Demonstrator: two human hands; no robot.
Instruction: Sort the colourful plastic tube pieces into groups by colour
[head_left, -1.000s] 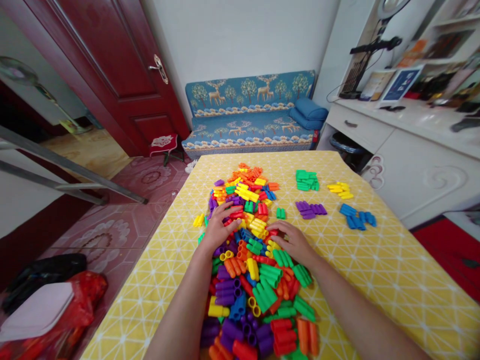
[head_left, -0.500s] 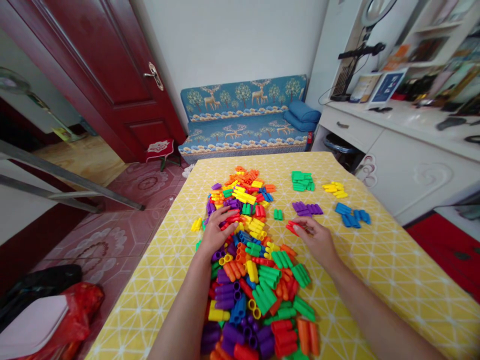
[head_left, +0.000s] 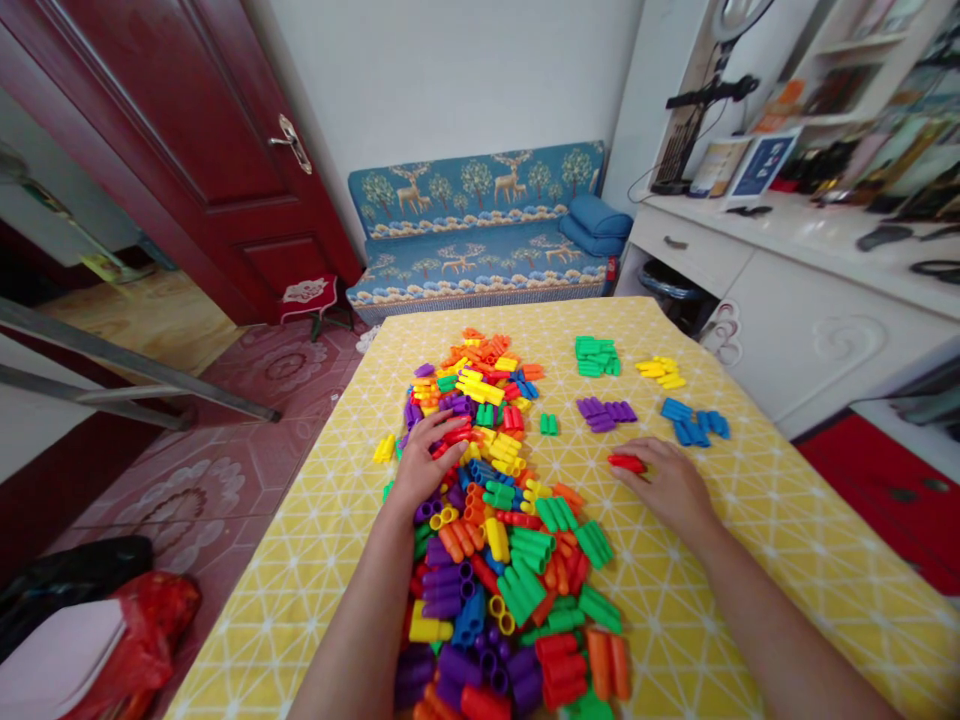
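Note:
A long heap of colourful plastic tube-shaped building blocks [head_left: 525, 590] covers the middle of the table. My left hand [head_left: 421, 470] rests on the heap's left side, thumb and fingers apart around a red block [head_left: 456, 436] among the other pieces. Over the cloth right of the heap, my right hand [head_left: 671, 487] pinches a red building block [head_left: 627, 463] between thumb and fingers. Beyond it lie separate groups of blocks: purple [head_left: 604, 413], blue [head_left: 694, 422], green [head_left: 597, 356] and yellow [head_left: 661, 372]. One small green block [head_left: 549, 424] sits between heap and purple group.
A yellow patterned cloth [head_left: 300, 560] covers the table. Behind it stands a blue patterned sofa [head_left: 480, 265]. A white cabinet [head_left: 825, 320] is on the right, a red door [head_left: 202, 130] on the left. Bags [head_left: 161, 610] lie on the floor at lower left.
My right hand has moved right, away from the heap, carrying the red block. My left hand stays at the same part of the heap. The view has shifted slightly.

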